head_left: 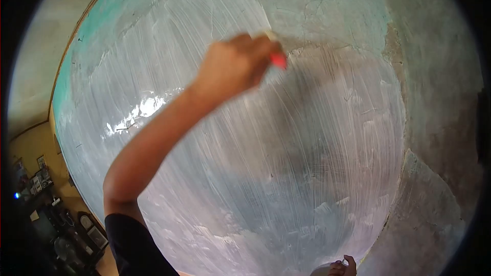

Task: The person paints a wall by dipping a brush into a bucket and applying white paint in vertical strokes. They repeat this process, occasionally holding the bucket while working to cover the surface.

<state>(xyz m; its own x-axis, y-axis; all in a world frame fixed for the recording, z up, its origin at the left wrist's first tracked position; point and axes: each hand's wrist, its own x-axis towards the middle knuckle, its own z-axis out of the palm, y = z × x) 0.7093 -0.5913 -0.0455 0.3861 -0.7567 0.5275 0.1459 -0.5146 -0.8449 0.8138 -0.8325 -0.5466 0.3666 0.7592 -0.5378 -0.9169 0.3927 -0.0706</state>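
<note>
My left hand (238, 64), raised on a bent arm in a black sleeve, is closed around a paintbrush. The brush's red handle (279, 61) sticks out below the fingers, and its pale tip (270, 35) is at the wall; hand and brush are smeared by motion. Wet, streaky whitish paint (225, 133) covers much of the wall around them. At the bottom edge my right hand (343, 267) shows only in part, fingers curled; what they hold, if anything, I cannot make out.
Bare grey-green wall (322, 5) lies above the wet paint, and rough grey plaster (440, 97) runs down the right side. A nail (123, 129) juts from the painted part. At lower left, dark shelves (66, 235) carry household items.
</note>
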